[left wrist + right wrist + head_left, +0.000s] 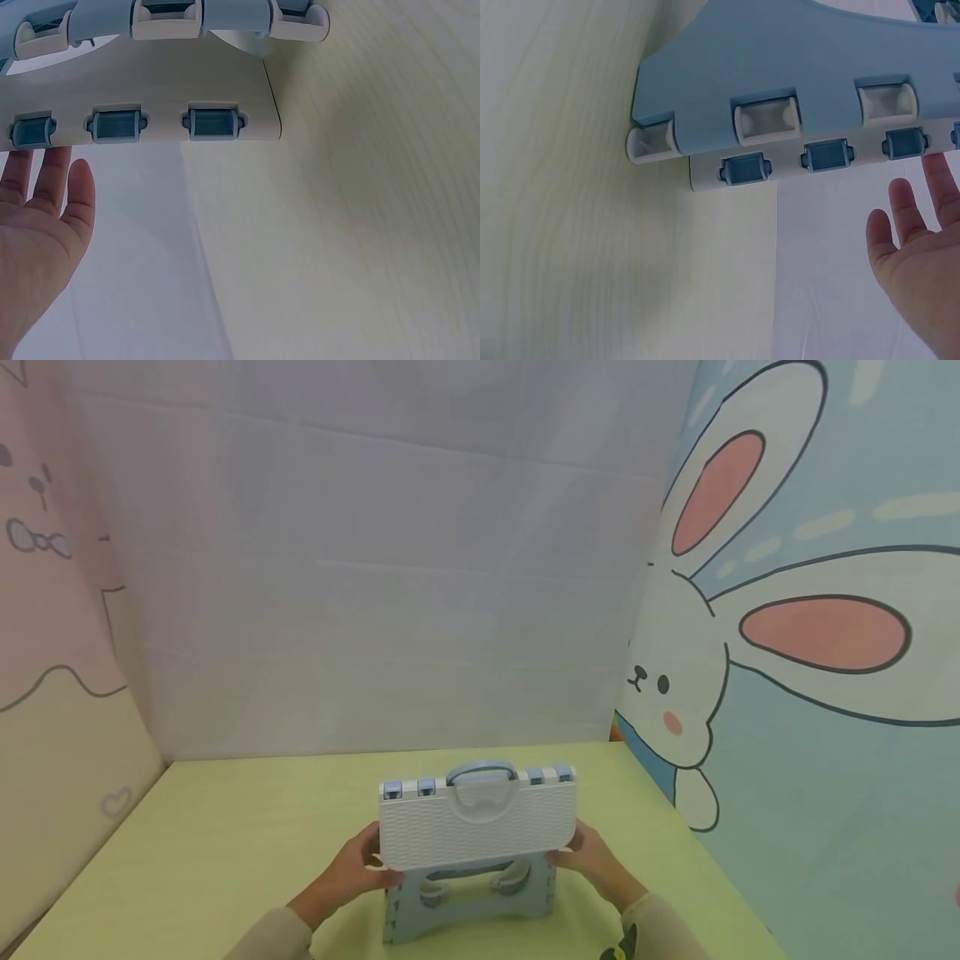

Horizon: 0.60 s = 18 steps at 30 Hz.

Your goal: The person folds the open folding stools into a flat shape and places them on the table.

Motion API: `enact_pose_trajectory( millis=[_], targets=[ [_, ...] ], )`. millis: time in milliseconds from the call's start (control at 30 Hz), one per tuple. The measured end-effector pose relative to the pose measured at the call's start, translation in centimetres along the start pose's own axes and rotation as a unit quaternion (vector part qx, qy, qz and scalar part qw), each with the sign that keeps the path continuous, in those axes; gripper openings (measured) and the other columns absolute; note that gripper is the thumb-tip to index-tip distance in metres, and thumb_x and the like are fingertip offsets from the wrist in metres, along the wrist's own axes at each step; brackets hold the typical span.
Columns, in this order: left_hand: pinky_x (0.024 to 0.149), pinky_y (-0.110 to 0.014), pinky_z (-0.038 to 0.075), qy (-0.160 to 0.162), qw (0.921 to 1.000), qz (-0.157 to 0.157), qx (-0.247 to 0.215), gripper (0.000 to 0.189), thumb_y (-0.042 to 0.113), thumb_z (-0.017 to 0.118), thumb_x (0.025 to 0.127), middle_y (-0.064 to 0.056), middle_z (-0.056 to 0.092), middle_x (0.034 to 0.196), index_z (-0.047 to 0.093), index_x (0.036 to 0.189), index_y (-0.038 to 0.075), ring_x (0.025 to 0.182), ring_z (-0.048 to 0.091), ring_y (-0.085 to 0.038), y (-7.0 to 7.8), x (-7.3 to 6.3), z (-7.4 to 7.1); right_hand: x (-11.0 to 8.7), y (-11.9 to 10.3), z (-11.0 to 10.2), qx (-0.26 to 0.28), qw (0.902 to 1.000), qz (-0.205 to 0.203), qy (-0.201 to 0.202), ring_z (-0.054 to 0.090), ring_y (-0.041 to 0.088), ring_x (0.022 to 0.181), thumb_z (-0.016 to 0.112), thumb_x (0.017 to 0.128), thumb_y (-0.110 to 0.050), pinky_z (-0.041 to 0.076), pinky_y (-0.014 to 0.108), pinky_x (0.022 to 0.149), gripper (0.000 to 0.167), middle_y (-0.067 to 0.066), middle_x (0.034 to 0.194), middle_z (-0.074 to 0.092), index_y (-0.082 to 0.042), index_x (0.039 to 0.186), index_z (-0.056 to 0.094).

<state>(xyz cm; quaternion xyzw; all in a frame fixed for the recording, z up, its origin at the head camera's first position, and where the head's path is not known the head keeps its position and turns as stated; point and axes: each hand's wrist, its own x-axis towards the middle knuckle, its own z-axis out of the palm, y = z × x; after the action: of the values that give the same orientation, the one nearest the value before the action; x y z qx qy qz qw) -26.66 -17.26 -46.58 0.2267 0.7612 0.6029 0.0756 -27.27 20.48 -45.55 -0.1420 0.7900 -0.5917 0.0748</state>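
A folding step stool [420, 835] stands partly folded on the table, with a white textured top panel and light blue legs. A blue carry handle [482, 767] arches at its upper edge. My left hand [352, 870] grips the stool's left side, thumb in front and other fingers behind the panel. On the opposite side, my right hand [596, 864] holds it the same way. The left wrist view shows hinged leg edges of the stool [225, 79] and fingers at its rim. In the right wrist view, a blue leg panel [780, 60] overlaps a white one.
The pale yellow table [247, 827] extends around the stool. A white sheet-like wall [375, 610] rises at the back. On the right stands a blue wall with a rabbit drawing [675, 685], and on the left a pink and cream wall [52, 635].
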Motion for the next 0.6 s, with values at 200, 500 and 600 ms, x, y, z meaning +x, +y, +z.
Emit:
enact_pose_trajectory(
  millis=[200, 500, 600],
  targets=[
    [0.084, -0.04, 0.044, -0.001, 1.0, 0.002, -0.001, 0.07, 0.011, 0.075, 0.081, -0.021, 0.057, 0.119, 0.036, 0.134, -0.013, 0.101, 0.052, -0.024, 0.01, 0.04, 0.01, -0.06, -0.02, 0.03, -0.006, 1.0, -0.001, 0.001, 0.039, 0.044, 0.128, 0.069, 0.085, -0.013, 0.033, 0.058, 0.103, 0.071, 0.026, 0.14, 0.044, 0.009, 0.142, 0.032],
    [0.082, -0.033, 0.046, -0.005, 1.0, 0.005, -0.001, 0.07, 0.011, 0.075, 0.081, -0.022, 0.057, 0.12, 0.036, 0.135, -0.012, 0.1, 0.053, -0.019, 0.04, -0.04, -0.04, -0.05, 0.11, 0.08, 0.013, 0.9999, -0.008, -0.006, 0.039, 0.045, 0.129, 0.068, 0.085, -0.01, 0.035, 0.056, 0.103, 0.07, 0.028, 0.14, 0.043, 0.011, 0.141, 0.03],
    [0.082, -0.033, 0.047, -0.004, 1.0, 0.004, -0.003, 0.07, 0.011, 0.075, 0.081, -0.023, 0.057, 0.12, 0.036, 0.135, -0.012, 0.099, 0.054, -0.019, -0.11, -0.01, -0.04, -0.01, 0.15, 0.06, 0.021, 0.9997, -0.012, -0.01, 0.04, 0.044, 0.128, 0.067, 0.085, -0.009, 0.036, 0.054, 0.102, 0.07, 0.028, 0.139, 0.043, 0.011, 0.141, 0.03]
  ],
)
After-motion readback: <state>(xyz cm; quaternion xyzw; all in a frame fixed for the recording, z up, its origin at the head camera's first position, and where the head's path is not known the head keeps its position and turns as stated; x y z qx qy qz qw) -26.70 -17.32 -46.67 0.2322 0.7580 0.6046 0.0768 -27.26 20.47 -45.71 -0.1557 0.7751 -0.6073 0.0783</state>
